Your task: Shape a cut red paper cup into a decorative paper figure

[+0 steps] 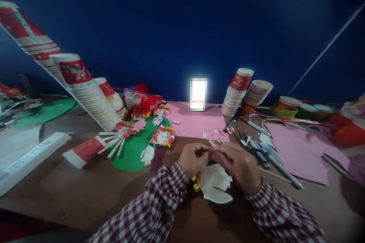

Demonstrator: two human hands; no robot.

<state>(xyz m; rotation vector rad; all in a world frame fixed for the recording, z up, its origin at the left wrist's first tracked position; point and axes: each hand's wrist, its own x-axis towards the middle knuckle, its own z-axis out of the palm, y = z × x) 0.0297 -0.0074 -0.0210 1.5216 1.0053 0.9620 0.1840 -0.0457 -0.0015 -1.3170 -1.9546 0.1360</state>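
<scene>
Under my hands is a paper cup cut into white strips (216, 184), fanned out above the table. Curled yellow and red strips (196, 181) show along its left side. My left hand (192, 159) is closed, thumb and forefinger pinched at the far edge of this cup. My right hand (242, 164) pinches close beside it, the fingertips of both hands almost touching. A small strip end seems to lie between them, mostly hidden by the fingers.
Stacked paper cups stand at left (88, 95) and right (236, 93). A green sheet (128, 163) bears curled cup wreaths and white paper figures. Pens (265, 155) lie right of my hands. A power strip (34, 159) sits left; a lit screen (198, 94) stands behind.
</scene>
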